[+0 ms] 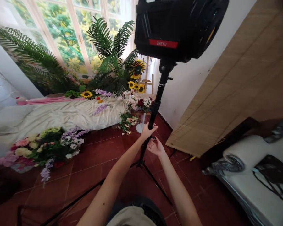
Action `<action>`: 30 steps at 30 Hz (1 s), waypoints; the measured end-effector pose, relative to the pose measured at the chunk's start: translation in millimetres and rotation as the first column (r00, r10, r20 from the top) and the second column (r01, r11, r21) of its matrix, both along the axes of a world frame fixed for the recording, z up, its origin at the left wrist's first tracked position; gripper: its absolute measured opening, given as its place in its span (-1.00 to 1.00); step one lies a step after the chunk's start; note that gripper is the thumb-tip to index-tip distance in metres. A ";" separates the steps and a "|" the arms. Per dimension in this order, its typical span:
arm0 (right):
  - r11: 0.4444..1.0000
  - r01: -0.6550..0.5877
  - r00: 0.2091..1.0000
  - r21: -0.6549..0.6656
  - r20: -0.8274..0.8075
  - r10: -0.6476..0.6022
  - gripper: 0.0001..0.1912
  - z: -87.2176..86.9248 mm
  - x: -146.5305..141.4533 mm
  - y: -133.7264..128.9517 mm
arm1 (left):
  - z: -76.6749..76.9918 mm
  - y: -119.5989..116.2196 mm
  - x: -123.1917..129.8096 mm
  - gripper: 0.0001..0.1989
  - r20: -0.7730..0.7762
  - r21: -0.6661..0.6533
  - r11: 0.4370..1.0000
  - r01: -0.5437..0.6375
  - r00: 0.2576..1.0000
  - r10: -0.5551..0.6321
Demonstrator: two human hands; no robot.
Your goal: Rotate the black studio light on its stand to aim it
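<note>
A black studio light (165, 31) with a red label reading ZHEYU sits on top of a black light stand (157, 95), close in front of me. My left hand (148, 131) is wrapped around the stand's pole at mid height. Just below it, my right hand (156, 146) has its fingers curled at a small dark locking knob (153, 138) on the pole's side. Lower down, the stand's legs (158, 185) spread over the red tiled floor. The pole leans slightly in my view.
Left of the stand, a cloth-draped bench (73, 114) carries flowers, with a large flower arrangement (49, 144) before it. Palm fronds (113, 53) stand by the window. To the right are a woven blind (226, 78) and a white sofa (250, 182) with a black bag (273, 171).
</note>
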State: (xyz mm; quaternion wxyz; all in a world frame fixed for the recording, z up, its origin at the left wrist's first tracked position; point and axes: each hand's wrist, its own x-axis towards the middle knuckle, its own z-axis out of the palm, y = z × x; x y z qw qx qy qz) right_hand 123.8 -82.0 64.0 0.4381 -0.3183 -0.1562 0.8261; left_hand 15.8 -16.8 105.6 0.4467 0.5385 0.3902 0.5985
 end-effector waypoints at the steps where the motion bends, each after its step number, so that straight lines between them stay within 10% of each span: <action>1: 1.000 0.004 1.000 -0.010 -0.027 -0.004 -0.72 0.5 -0.4 1.4 | 2.0 5.5 4.9 -0.68 0.007 -0.023 1.000 0.001 1.000 -0.001; 13: 0.960 0.178 0.972 -0.215 -0.115 -0.206 -0.76 4.5 -15.7 13.5 | -27.6 25.8 3.1 -0.68 -0.092 -0.235 0.971 -0.033 0.996 0.012; 19: 0.970 0.240 0.944 -0.045 0.244 -0.222 -0.80 3.5 -15.1 18.0 | -35.3 34.8 6.5 -0.73 -0.164 -0.217 0.967 -0.133 0.982 0.098; 23: 0.895 0.294 0.593 0.334 0.671 -0.445 -0.90 -1.5 -15.4 10.1 | -34.8 34.1 8.2 -0.73 -0.191 -0.210 0.962 -0.178 0.972 0.138; 27: 0.741 0.005 0.104 0.671 0.737 -0.668 -0.74 -3.0 -11.8 -2.6 | -34.2 32.8 8.2 -0.74 -0.237 -0.209 0.951 -0.228 0.955 0.177; 30: 0.762 -0.053 -0.012 0.646 0.762 -0.647 -0.68 -4.5 -11.0 -4.2 | -35.0 33.5 7.9 -0.75 -0.247 -0.203 0.953 -0.223 0.954 0.170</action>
